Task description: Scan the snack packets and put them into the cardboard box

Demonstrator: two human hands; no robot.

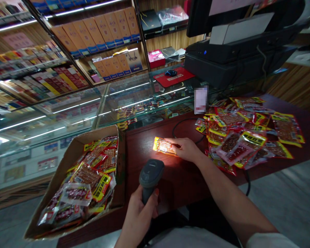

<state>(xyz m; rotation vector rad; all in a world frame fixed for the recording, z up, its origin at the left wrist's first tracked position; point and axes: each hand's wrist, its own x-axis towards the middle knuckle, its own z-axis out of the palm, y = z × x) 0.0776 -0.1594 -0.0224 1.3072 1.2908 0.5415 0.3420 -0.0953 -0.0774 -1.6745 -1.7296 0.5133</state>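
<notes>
Left hand (141,214) clamped on barcode scanner (152,172); right hand (188,149) pinching lit snack packet (162,146) over surface (179,181), between cardboard box (121,162) left and packet pile (237,132) right. End-only grip could let packet tilt or slip.

No wording can be read with certainty. Bold black characters are printed on the yellow label of a packet (101,186) in the cardboard box (121,155), and similar ones are borne by a loose packet (253,140) at right, but they are too blurred to be made out. On the lit packet (163,146), the print is washed out by glare. A small pale mark is set on the head of the scanner (152,170). Dark characters are carried by the tall brown cartons (94,31), and black, script-like lettering by a lower box (134,59). Faint lines are shown on a pink sign (18,39).
</notes>
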